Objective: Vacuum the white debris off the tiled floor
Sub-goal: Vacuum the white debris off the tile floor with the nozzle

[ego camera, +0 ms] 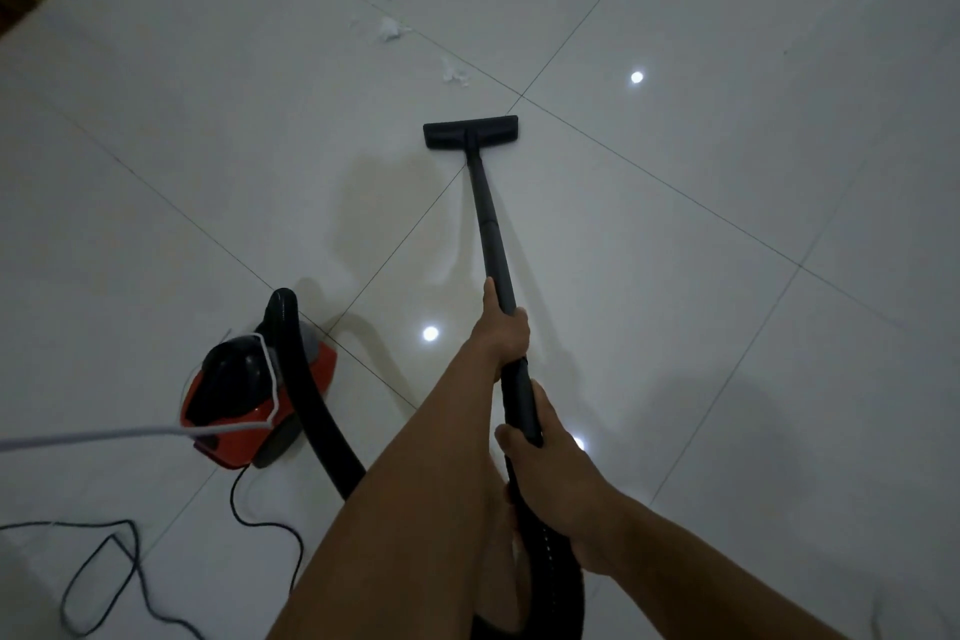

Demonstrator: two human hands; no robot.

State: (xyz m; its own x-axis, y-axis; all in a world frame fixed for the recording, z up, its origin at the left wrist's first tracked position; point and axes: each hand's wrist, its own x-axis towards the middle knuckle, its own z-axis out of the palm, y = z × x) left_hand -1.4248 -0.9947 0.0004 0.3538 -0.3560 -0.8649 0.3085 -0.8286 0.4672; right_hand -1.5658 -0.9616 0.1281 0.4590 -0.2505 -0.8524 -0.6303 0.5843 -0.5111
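Two hands: both on vac wand (491, 244), one above the other.
Left hand (506, 330): grip wrapped round wand, mid-tube, lower centre of frame; prob. steers the head.
Right hand (550, 473): grip closed on handle end where hose (311, 405) joins, nearer bottom of frame; looks like it does the pushing.
Floor head (471, 131): flat on tiled floor (727, 353), centre frame, by a grout crossing.
White debris (388, 29): 3 or so clumps, upper centre-left; nearest one just beyond head, not touching, not yet picked up.
Canister (249, 395): red/black, lower left, parked behind so hose has slack.
Cord (104, 572): loose loops, bottom left, clear of the wand's path.
Next, I'd guess: push head fwd and left into clumps.
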